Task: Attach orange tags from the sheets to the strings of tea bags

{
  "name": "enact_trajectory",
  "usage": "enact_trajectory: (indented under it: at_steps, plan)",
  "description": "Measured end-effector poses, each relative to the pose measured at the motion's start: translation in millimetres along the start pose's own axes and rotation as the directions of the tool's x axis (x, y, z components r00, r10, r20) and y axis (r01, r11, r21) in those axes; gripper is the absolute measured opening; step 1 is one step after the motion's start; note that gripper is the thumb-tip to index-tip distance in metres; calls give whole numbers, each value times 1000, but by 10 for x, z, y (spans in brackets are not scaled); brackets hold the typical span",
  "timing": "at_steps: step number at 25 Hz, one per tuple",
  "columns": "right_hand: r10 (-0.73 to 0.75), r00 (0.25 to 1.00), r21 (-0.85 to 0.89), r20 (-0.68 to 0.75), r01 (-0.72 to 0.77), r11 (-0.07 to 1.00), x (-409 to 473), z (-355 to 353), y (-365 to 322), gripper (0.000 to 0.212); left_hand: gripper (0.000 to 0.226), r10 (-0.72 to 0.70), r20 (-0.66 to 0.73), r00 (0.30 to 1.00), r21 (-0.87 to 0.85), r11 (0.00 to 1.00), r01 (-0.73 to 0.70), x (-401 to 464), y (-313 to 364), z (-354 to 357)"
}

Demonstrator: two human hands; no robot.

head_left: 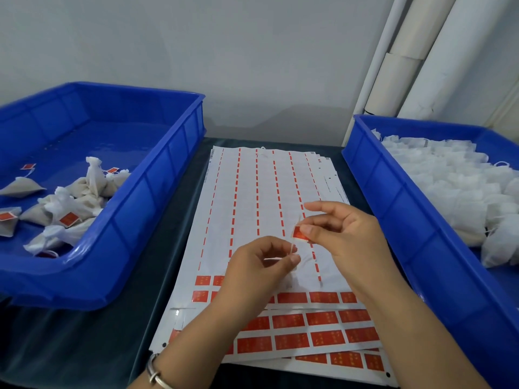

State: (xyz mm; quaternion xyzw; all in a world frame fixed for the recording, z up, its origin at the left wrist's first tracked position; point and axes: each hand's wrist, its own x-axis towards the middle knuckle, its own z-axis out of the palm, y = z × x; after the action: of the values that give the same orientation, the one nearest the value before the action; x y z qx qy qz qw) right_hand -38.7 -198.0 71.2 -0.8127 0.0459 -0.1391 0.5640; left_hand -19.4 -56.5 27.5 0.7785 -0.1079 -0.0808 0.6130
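My right hand (pixel 345 240) pinches a small orange tag (pixel 299 234) between thumb and forefinger above the sticker sheets (pixel 252 192). My left hand (pixel 258 270) pinches a thin white string (pixel 292 248) that runs up towards the tag. The tea bag on that string is hidden under my left hand. Rows of orange tags (pixel 323 318) remain along the sheets' near end; the upper rows are peeled bare.
A blue bin (pixel 157 197) on the left holds several tagged tea bags (pixel 70 209). A blue bin (pixel 393 192) on the right is piled with white untagged tea bags (pixel 455 181). White pipes (pixel 393 66) stand at the back right. A dark cloth (pixel 84 346) covers the table.
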Motion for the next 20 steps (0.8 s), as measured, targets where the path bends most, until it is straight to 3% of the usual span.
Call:
enact_trajectory:
  at_steps: [8, 12, 14, 17, 19, 20]
  plan:
    - [38, 999, 70, 23, -40, 997, -27, 29, -89, 56, 10, -35, -144, 989, -51, 998, 28, 61, 293, -383]
    - [55, 998, 74, 6, -55, 996, -56, 58, -113, 55, 12, 29, -257, 966, -88, 995, -53, 65, 606, -802]
    - [67, 998, 53, 21, -68, 996, -75, 85, -119, 52, 13, 106, -397, 912, -106, 981, -161, 113, 758, -1150]
    - [99, 994, 26, 38, -100, 995, -122, 141, -95, 50, 14, 230, -654, 720, 17, 957, -291, 232, 921, -1760]
    - [125, 991, 21, 57, -126, 992, -146, 195, -76, 47, 10, 265, -733, 626, 184, 964, -192, 311, 883, -2072]
    - [139, 988, 13, 70, -141, 990, -155, 222, -73, 45, 8, 259, -729, 634, 268, 960, -85, 354, 818, -2180]
